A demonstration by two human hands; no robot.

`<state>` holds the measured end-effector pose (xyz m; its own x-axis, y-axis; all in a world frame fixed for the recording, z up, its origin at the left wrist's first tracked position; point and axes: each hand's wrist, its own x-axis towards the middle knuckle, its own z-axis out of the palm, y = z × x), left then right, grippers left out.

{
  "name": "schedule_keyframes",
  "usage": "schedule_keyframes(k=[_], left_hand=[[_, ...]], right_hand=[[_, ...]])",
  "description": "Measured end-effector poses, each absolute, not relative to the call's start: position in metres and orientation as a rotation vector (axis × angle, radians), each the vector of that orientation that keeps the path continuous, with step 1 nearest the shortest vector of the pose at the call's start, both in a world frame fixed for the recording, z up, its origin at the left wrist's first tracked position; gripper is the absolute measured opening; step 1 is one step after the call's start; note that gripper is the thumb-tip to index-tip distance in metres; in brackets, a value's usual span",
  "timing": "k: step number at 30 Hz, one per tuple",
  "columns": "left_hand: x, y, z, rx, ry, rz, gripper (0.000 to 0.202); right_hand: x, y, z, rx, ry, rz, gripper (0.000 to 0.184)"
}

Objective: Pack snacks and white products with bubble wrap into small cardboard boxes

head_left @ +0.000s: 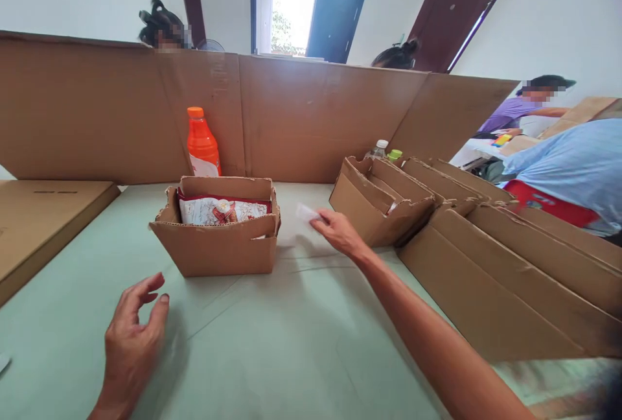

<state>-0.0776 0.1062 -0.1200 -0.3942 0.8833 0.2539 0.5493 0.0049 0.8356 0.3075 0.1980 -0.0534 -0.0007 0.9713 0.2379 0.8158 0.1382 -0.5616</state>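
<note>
The right hand is stretched forward over the table, and a small white slip is pinched between its thumb and fingertips. What the slip is cannot be told. It is held just above the table, in the gap between the two boxes, nearer to the box in the middle. The left hand is kept low at the near left, well apart from the box; its fingers are spread and loosely curled, and nothing is held in it.

The box stands open at the top, and red-and-white packets are seen upright inside it. An orange bottle with an orange cap is placed just behind it, against the cardboard wall that runs across the far side of the table. A second box, also open, is set just to the right of the right hand, with a clear bottle and a green cap showing behind it. Long cardboard sheets are laid along the right side, and a flat carton lies at the left edge. A person in a blue shirt is seen at the right, beyond the sheets.
</note>
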Motion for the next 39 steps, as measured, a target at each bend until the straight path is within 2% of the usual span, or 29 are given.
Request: schedule_keyframes(k=[3, 5, 10, 12, 15, 19, 21, 23, 25, 27, 29, 31, 35, 37, 39], left_hand=[[-0.052, 0.074, -0.116, 1.695, 1.729, 1.364, 0.036], [-0.029, 0.060, -0.112, 1.836, 1.466, 1.360, 0.040], [0.022, 0.041, -0.094, 1.788, 1.079, 1.186, 0.084], [0.033, 0.033, -0.091, 1.601, 0.922, 1.050, 0.091], [0.041, 0.018, -0.098, 1.243, 0.841, 0.872, 0.089], [0.032, -0.002, -0.112, 0.988, 1.024, 0.835, 0.093], [0.024, -0.010, -0.116, 0.959, 1.062, 0.848, 0.092], [0.018, -0.016, -0.118, 0.959, 1.079, 0.873, 0.084], [0.014, -0.020, -0.121, 0.990, 1.113, 0.890, 0.069], [0.012, -0.021, -0.125, 1.057, 1.164, 0.869, 0.050], [0.011, -0.021, -0.129, 1.136, 1.191, 0.821, 0.034], [0.009, -0.021, -0.131, 1.178, 1.186, 0.789, 0.027], [0.006, -0.021, -0.130, 1.124, 1.183, 0.769, 0.027], [0.004, -0.022, -0.129, 1.101, 1.189, 0.770, 0.030], [0.002, -0.022, -0.125, 1.078, 1.167, 0.779, 0.034]], right_hand=[[0.319, 0.139, -0.019, -1.565, -1.837, 0.649, 0.031], [0.318, 0.100, 0.003, -1.429, -1.764, 0.946, 0.035], [0.300, 0.041, 0.034, -1.230, -1.581, 1.359, 0.036], [0.295, 0.036, 0.029, -1.203, -1.522, 1.452, 0.040], [0.296, 0.042, 0.000, -1.299, -1.393, 1.424, 0.052], [0.297, 0.040, -0.052, -1.539, -1.187, 0.982, 0.041], [0.289, 0.024, -0.067, -1.524, -1.255, 0.988, 0.033], [0.273, 0.004, -0.071, -1.413, -1.513, 1.187, 0.026], [0.253, -0.007, -0.070, -1.248, -1.843, 1.398, 0.023], [0.234, -0.001, -0.069, -1.163, -2.089, 1.452, 0.021], [0.223, 0.019, -0.070, -1.224, -2.172, 1.327, 0.018], [0.223, 0.044, -0.071, -1.359, -2.115, 1.109, 0.022], [0.242, 0.067, -0.065, -1.555, -1.850, 0.557, 0.043], [0.250, 0.057, -0.061, -1.535, -1.811, 0.271, 0.040], [0.254, 0.036, -0.060, -1.459, -1.918, 0.183, 0.034]])
